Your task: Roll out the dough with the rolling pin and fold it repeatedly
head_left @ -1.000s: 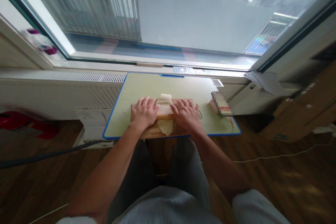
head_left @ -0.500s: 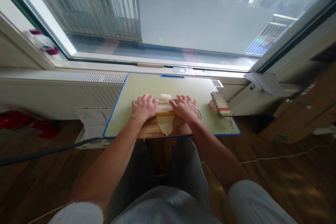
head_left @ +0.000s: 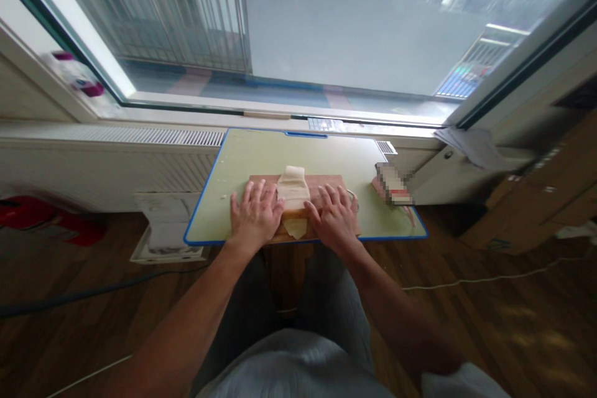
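A strip of pale dough (head_left: 293, 189) runs away from me over a wooden board (head_left: 321, 181). Across it lies a rolling pin (head_left: 295, 214), of which only the middle shows between my hands; its ends are hidden under them. The near tip of the dough sticks out on my side of the pin. My left hand (head_left: 254, 211) rests flat on the pin's left part, fingers stretched forward and apart. On the right part, my right hand (head_left: 334, 214) lies palm down with its fingers spread, close to the board's metal ring handle (head_left: 353, 196).
Under the board is a larger green cutting mat (head_left: 261, 149) with a blue rim. A blurred-out item (head_left: 394, 185) lies on its right side. A radiator (head_left: 177, 137) and window stand behind. Cardboard boxes (head_left: 527, 199) are at right; a red object (head_left: 46, 221) is at left.
Both hands have drawn back toward me with the rolling pin. More dough and board now show beyond the pin, less on the near side. A dark cable at left has dropped lower.
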`<state>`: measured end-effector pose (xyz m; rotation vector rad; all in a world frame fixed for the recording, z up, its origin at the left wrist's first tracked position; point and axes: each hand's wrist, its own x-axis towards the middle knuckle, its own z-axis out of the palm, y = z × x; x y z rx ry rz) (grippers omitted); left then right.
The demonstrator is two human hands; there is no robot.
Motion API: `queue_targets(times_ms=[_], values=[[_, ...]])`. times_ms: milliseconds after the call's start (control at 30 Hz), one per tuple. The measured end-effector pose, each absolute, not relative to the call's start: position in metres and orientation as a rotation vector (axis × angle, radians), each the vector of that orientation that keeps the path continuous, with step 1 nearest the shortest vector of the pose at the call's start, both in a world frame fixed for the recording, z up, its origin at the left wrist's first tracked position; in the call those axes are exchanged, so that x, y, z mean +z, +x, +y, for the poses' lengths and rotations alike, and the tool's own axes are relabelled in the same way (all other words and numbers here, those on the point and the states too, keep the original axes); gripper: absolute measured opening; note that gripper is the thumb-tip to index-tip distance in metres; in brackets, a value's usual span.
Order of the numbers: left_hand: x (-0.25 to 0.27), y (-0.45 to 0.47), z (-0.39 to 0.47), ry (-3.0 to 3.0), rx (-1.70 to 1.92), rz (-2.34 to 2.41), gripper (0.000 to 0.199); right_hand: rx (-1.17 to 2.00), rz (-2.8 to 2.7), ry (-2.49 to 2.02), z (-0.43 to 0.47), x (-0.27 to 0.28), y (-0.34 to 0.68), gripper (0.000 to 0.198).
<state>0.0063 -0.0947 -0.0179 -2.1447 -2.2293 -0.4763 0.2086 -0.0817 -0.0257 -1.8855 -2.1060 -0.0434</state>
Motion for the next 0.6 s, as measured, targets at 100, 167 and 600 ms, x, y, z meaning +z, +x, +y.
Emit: queue_targets(times_ms=[100, 167, 600], values=[[-0.016, 0.006, -0.086, -2.131, -0.479, -2.233, 0.06, -0.027, -2.111, -1.892, -0.073, -0.021, 0.207, 0.067], [-0.014, 0.004, -0.073, -2.142, -0.461, -2.253, 0.059, 0.003, -2.128, -1.89, -0.061, -0.016, 0.205, 0.068], [0.0, -0.005, -0.007, -2.102, -0.417, -2.433, 0.057, 0.219, -2.127, -1.949, 0.019, -0.005, 0.194, 0.08]])
